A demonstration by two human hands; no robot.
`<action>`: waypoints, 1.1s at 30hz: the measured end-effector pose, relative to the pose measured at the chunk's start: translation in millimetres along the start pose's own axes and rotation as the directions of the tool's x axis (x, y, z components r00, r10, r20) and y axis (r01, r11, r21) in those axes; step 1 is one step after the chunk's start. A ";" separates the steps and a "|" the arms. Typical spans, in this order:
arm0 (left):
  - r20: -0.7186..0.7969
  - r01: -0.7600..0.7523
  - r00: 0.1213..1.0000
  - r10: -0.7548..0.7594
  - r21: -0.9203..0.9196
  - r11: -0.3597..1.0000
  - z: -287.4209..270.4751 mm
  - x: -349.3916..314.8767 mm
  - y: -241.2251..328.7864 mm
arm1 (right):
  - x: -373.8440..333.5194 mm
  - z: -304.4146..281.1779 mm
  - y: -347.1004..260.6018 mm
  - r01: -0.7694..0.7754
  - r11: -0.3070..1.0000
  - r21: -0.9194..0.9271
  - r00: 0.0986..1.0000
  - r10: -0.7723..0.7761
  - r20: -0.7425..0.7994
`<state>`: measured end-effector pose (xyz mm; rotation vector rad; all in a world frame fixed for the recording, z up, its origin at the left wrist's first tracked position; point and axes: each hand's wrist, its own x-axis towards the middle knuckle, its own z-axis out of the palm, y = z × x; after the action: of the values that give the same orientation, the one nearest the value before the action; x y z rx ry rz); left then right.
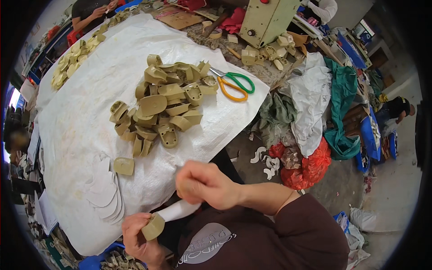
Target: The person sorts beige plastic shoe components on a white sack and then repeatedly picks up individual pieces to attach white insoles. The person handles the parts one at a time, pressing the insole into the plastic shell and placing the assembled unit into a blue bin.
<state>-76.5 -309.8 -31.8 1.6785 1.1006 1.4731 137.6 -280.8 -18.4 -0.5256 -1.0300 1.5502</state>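
Note:
My left hand [137, 236] grips a khaki plastic shoe heel [153, 227] near the front edge of the white-covered table. A white strip [181, 210] stretches from beside this heel toward the right, passing below my right hand [200, 183]. That hand is closed and slightly blurred; what its fingers hold, if anything, is hidden. Beyond my hands lies a heap of khaki shoe heels [153, 105], with a single heel [123, 166] apart from it. Left of that one, several white cut pieces [102, 191] lie fanned in a stack.
Scissors [236, 85] with green and orange handles lie right of the heap. Paler heels [72, 63] cover the far left corner. A pale green machine [267, 22] stands at the back. Red bags [310, 168] and sacks lie to the right. Other people work farther off.

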 end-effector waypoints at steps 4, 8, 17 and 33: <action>-0.266 0.126 0.924 -0.275 -0.467 0.875 -6.7 -7.6 -8.6 | -11.4 -19.0 -14.3 0.144 0.741 -0.656 0.985 -0.043 0.168; -0.574 -0.120 0.815 -0.079 -0.300 0.946 -79.3 4.7 -0.3 | -51.7 -86.8 -10.4 -0.355 0.477 -0.804 0.918 0.340 -0.203; -0.049 -0.189 0.973 0.224 0.377 0.907 9.1 38.2 -42.6 | -189.0 -290.8 -10.0 -0.558 -0.728 -0.398 0.494 0.094 -0.864; 0.165 -0.273 0.962 0.217 0.602 0.750 7.0 11.4 -67.7 | 10.0 -60.2 -10.5 0.148 0.256 -0.955 0.983 -0.147 0.113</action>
<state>-81.3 -269.1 -87.3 2.4004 1.4702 1.2348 188.6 -252.1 -38.6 -1.2236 -1.9598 0.5263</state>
